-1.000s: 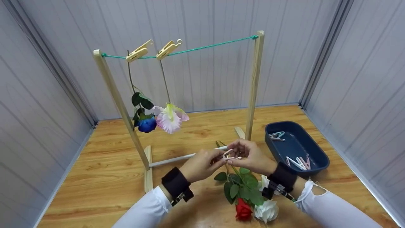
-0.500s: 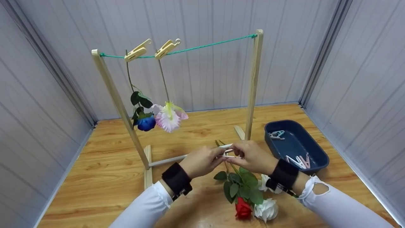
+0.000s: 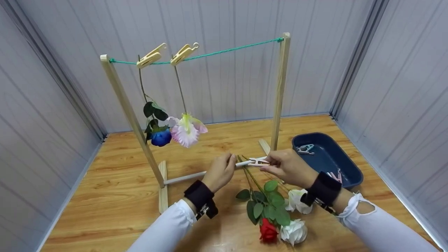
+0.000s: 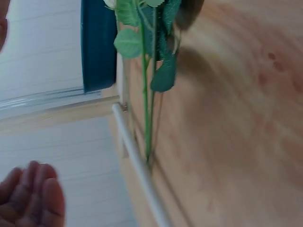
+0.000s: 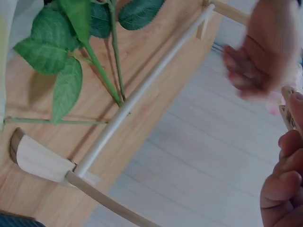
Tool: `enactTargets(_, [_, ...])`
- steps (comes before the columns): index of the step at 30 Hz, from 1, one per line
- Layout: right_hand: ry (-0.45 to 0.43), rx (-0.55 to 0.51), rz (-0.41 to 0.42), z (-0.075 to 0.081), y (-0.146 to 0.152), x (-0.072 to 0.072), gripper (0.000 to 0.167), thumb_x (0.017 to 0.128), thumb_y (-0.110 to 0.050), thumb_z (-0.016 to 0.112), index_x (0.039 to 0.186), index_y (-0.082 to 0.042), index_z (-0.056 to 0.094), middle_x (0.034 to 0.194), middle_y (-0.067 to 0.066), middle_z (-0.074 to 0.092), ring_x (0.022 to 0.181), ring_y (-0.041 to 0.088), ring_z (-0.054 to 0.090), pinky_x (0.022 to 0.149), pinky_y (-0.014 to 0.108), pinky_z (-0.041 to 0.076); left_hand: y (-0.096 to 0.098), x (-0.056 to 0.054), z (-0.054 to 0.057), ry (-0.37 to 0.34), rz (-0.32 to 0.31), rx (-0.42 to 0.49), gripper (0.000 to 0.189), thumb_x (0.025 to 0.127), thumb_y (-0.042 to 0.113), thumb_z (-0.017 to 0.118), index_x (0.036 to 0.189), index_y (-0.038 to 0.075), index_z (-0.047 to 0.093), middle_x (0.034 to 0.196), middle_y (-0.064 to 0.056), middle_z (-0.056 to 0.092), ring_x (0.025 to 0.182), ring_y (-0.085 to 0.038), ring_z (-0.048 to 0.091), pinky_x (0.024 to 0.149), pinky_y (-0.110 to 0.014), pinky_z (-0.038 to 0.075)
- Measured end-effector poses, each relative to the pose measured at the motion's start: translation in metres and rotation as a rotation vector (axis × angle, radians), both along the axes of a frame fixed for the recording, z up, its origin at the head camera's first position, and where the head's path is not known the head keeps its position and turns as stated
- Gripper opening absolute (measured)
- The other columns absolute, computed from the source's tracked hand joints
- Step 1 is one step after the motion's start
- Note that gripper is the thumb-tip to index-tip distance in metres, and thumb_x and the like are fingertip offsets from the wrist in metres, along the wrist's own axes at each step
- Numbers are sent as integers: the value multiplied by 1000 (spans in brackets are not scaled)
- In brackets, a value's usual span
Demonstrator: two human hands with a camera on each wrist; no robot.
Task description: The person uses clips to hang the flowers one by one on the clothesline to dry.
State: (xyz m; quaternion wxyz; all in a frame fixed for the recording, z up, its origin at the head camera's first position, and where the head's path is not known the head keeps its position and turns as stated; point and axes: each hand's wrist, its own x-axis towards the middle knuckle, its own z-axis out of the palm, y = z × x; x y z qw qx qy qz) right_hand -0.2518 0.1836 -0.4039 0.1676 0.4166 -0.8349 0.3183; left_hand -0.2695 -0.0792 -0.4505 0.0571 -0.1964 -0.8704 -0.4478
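My right hand (image 3: 288,167) pinches a pale pink clothespin (image 3: 258,162) by its handle end, above the white crossbar. In the right wrist view only a bit of the clothespin (image 5: 288,112) shows at the edge, next to my right fingers (image 5: 284,189). Left of it, my left hand (image 3: 220,171) holds nothing, its fingers loosely bent; they look blurred in the right wrist view. Below the hands lie a red rose (image 3: 268,231), a white rose (image 3: 294,232) and another white flower (image 3: 299,201), stems toward the crossbar.
A wooden rack (image 3: 280,94) carries a green line (image 3: 231,50). Two yellow clothespins (image 3: 149,59) hold a blue rose (image 3: 161,136) and a pink-white flower (image 3: 187,131) upside down on it. A dark blue basin (image 3: 323,154) with several clothespins stands at the right.
Both hands were together at the clothespin. My left hand has let go and moved left; my right hand has kept the clothespin and moved slightly right and up.
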Motion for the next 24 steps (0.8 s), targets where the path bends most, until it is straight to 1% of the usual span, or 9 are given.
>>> enactTargets(3, [17,-52,52,4,3,-1,15,93,-3,84,88,-7,71,73,2,71,60,-3,46,51,15,39,5,-3,-11,-108,-18,-34,34,115,19,50,89,4,67,71,3,53,61,-11,47,61,-26,41])
enactTargets(6, [30,-83,103,7,6,-1,18,91,0,85,86,-8,69,73,1,70,60,-2,46,51,14,38,11,-4,-23,-205,-33,-37,26,110,15,59,93,0,72,72,4,56,63,-8,50,61,-23,42])
enactTargets(8, [46,-94,130,7,6,0,21,89,1,85,86,-9,68,73,1,70,60,-1,48,51,14,38,14,-6,-34,-246,-43,-13,26,107,13,63,89,-3,73,69,4,58,60,-8,51,59,-22,41])
enactTargets(10, [63,-99,145,6,7,1,23,88,2,86,85,-10,67,73,0,68,60,0,47,51,14,37,17,-11,-46,-266,-48,20,29,104,11,65,79,-1,73,62,5,58,55,-8,51,55,-22,40])
enactTargets(11, [68,-104,151,5,7,1,23,88,2,86,85,-10,67,73,0,68,60,1,47,51,14,37,19,-17,-58,-257,-46,30,31,102,10,65,73,2,73,59,6,58,52,-8,51,52,-23,40])
enactTargets(14, [85,-122,159,4,7,3,24,86,4,86,83,-10,66,72,0,66,60,1,46,52,13,35,25,-36,-88,-263,-28,44,41,97,11,64,57,15,59,50,10,50,44,-7,44,46,-23,34])
enactTargets(17, [95,-133,161,3,7,5,26,85,4,86,82,-10,64,72,0,65,61,2,45,53,13,34,33,-54,-113,-293,22,9,43,90,13,64,52,24,47,48,12,41,41,-8,37,43,-25,29])
enactTargets(21, [98,-138,159,2,6,6,25,84,4,87,83,-10,66,70,0,63,61,2,46,53,13,35,41,-65,-121,-361,65,-45,32,84,13,65,56,22,52,50,9,43,42,-12,40,43,-28,33])
enactTargets(24, [91,-146,158,1,6,7,22,84,4,87,85,-10,69,69,0,63,60,2,46,53,13,35,45,-66,-117,-389,73,-75,22,81,11,66,61,18,63,52,6,52,45,-15,48,46,-29,39])
